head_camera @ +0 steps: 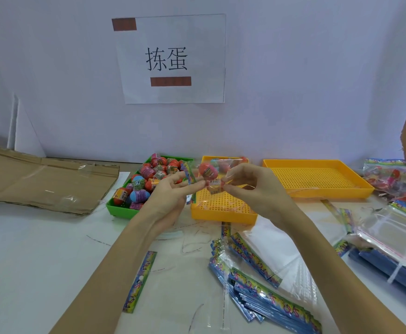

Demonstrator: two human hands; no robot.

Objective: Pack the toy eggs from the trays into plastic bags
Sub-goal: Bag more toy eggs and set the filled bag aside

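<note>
Both hands hold one clear plastic bag [217,168] in the air above the near yellow tray [223,208]. A red toy egg [208,171] sits inside the bag, with more eggs dimly visible behind it. My left hand [173,192] pinches the bag's left side near its colourful header strip [189,174]. My right hand [250,186] pinches the right side. Left of my hands, a green tray [122,209] is heaped with several red, blue and pink toy eggs [148,179].
An empty yellow tray [317,180] lies at the back right. Filled bags [394,179] pile at the far right. Stacks of flat empty bags [257,283] lie in front of me, with flattened cardboard [45,182] at the left. One loose header strip [140,282] lies near my left forearm.
</note>
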